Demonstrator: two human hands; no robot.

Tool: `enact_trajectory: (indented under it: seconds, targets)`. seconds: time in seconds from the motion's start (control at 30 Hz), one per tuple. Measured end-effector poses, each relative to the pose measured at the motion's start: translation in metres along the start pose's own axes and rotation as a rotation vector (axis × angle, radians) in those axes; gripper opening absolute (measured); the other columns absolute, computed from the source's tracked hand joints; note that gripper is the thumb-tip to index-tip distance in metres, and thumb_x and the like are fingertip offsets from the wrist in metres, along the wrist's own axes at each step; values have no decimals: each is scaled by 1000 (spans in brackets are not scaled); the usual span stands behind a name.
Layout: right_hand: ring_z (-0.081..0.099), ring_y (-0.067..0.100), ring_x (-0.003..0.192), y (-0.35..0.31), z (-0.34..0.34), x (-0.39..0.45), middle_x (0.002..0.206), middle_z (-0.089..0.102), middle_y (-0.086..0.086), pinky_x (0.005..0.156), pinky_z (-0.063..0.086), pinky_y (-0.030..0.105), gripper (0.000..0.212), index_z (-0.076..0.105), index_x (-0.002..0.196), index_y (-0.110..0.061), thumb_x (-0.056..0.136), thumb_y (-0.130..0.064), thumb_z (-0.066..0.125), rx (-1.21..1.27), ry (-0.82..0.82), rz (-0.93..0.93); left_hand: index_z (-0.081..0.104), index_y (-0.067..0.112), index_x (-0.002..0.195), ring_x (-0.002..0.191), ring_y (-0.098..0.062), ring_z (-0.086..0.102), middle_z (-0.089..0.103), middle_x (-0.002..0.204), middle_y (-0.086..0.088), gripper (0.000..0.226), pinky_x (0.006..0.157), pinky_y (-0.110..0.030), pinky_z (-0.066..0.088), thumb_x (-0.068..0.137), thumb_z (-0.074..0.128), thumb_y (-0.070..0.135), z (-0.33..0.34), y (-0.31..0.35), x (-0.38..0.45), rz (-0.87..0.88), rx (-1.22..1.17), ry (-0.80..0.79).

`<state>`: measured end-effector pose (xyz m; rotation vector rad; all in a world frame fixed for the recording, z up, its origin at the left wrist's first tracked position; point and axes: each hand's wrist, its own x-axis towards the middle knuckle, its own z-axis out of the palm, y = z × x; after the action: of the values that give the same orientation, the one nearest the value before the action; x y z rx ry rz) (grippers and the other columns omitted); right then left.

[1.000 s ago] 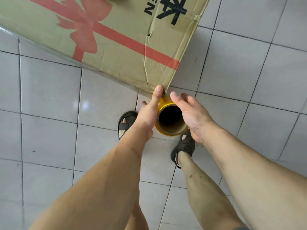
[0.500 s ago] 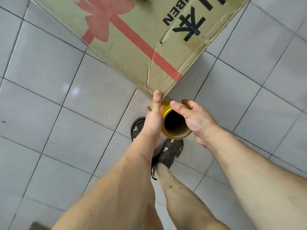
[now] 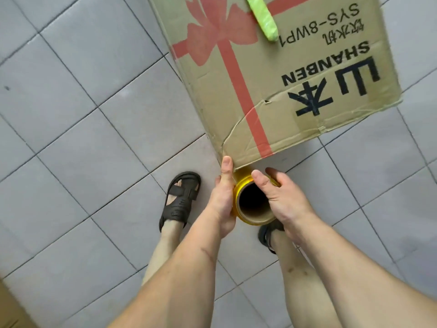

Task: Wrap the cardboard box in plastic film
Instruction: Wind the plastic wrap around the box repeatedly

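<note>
A large brown cardboard box (image 3: 283, 95) with a red printed ribbon and black lettering stands on the tiled floor, filling the upper right. Just below its near corner I hold a yellow roll of plastic film (image 3: 254, 204) upright, its open cardboard core facing me. My left hand (image 3: 223, 197) grips the roll's left side, thumb stretched up against the box's corner edge. My right hand (image 3: 281, 197) grips the right side, thumb over the rim. The film between roll and box is too clear to make out.
A pale green roll-like object (image 3: 262, 17) lies on top of the box. My two feet in dark sandals (image 3: 181, 197) stand on the grey floor tiles (image 3: 94, 138) below the roll. A brown cardboard edge (image 3: 9, 311) shows at the bottom left.
I have stepped around the box's corner with the roll: the box now sits upper right, turned, with its lettered part in full view. Both hands keep their hold on the roll.
</note>
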<state>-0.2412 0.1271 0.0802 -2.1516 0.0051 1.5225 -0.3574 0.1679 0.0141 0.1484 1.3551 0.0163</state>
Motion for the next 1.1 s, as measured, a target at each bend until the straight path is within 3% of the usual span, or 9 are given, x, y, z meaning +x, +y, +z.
enact_trajectory:
  seconds: [0.13, 0.3, 0.4, 0.5, 0.63, 0.77, 0.83, 0.9, 1.1]
  targets:
    - [64, 17, 110, -1, -8, 8, 118, 68, -5, 99, 51, 43, 112, 56, 133, -30, 43, -96, 59, -144, 16, -63, 52, 19, 157, 119, -40, 78, 75, 137, -20, 159, 102, -60, 63, 25, 82, 102, 17, -6, 0, 12, -196, -29]
    - [65, 19, 100, -16, -16, 14, 107, 71, 0, 85, 54, 37, 84, 62, 120, -20, 59, -78, 60, -205, -3, -96, 51, 22, 160, 125, -40, 75, 73, 142, -19, 156, 102, -60, 62, 31, 78, 106, 31, -17, 16, 57, -389, -37]
    - [65, 14, 92, -17, -16, 16, 97, 71, -3, 77, 52, 33, 70, 63, 105, -21, 62, -76, 60, -238, -14, -111, 35, 30, 171, 159, -30, 45, 44, 174, -6, 138, 133, -55, 33, 60, 60, 109, 39, -12, 5, 232, -189, 133]
    - [62, 6, 92, -19, -15, 19, 97, 69, -10, 72, 48, 25, 61, 61, 104, -24, 66, -71, 60, -214, -21, -125, 28, 24, 173, 169, -15, 19, 21, 183, 4, 96, 138, -37, 10, 100, 47, 82, 35, -1, 15, 475, -109, 316]
    - [59, 1, 89, -21, -17, 23, 95, 65, -13, 67, 46, 20, 55, 58, 103, -25, 68, -67, 61, -206, -11, -140, 49, 28, 165, 161, -18, 41, 47, 172, 2, 134, 136, -51, 27, 65, 41, 115, 30, -6, 55, 460, -219, 160]
    - [57, -1, 84, -26, -17, 20, 98, 64, -11, 46, 43, 8, 50, 55, 120, -22, 84, -57, 61, -214, -25, -118, 48, 25, 166, 160, -18, 44, 49, 171, 0, 139, 135, -51, 28, 62, 39, 117, 33, -7, 57, 385, -250, 134]
    - [57, -1, 84, -28, -16, 20, 98, 63, -10, 44, 42, 7, 49, 55, 122, -21, 88, -55, 60, -234, -25, -114, 61, 19, 155, 146, -23, 61, 66, 155, -5, 121, 130, -51, 40, 77, 40, 108, 32, 5, 30, 391, -313, 109]
    - [57, -3, 85, -29, -13, 17, 97, 63, -13, 50, 44, 8, 48, 55, 124, -21, 89, -55, 59, -261, -23, -123, 70, 16, 142, 137, -27, 67, 73, 143, -7, 98, 125, -48, 47, 91, 37, 93, 32, 11, 17, 388, -340, 141]
    - [59, 12, 112, -29, -14, 11, 114, 64, -9, 76, 43, 18, 79, 52, 135, -21, 70, -67, 59, -309, -63, -147, 49, 25, 166, 162, -20, 39, 44, 174, -1, 142, 137, -50, 26, 57, 35, 116, 29, -3, 68, 365, -275, 137]
